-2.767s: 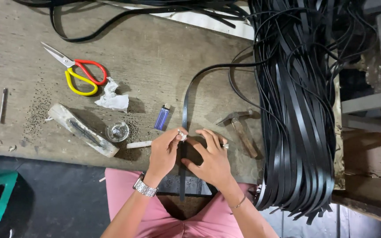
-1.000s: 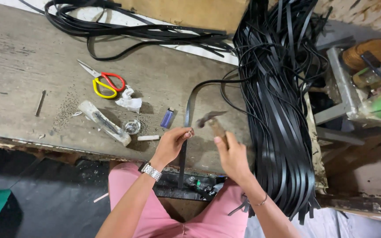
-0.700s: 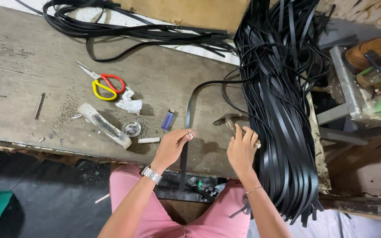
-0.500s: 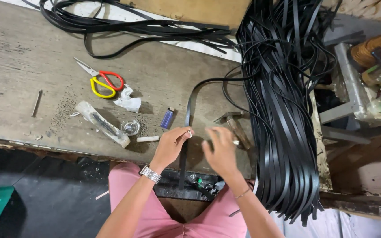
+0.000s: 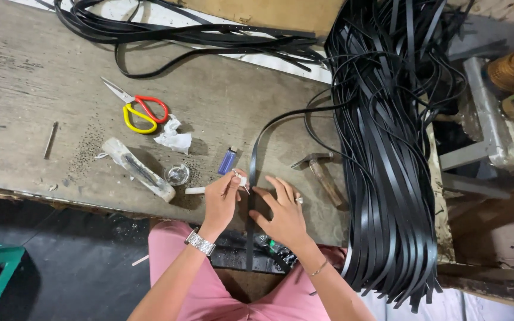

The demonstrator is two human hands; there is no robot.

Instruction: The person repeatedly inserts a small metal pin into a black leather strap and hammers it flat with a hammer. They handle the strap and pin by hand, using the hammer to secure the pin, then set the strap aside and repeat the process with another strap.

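Right hand [image 5: 281,209] is now back off the hammer [image 5: 321,176], lying flat on the black strap [image 5: 256,156] near the worktop's [image 5: 25,89] front edge, fingers spread and pressing down. Left hand [image 5: 224,199] is pinching a small nail-like pin [image 5: 240,181] between thumb and forefinger, tip meeting the strap. Strap is curving away to the hanging bundle of black straps [image 5: 388,148] at the right edge. Blue lighter [image 5: 228,160] is lying just left of the strap; scissors [image 5: 138,110] further left.

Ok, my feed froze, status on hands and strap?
Left hand pinching small pin at black strap. Right hand flat on strap. Hammer lying alongside, untouched.
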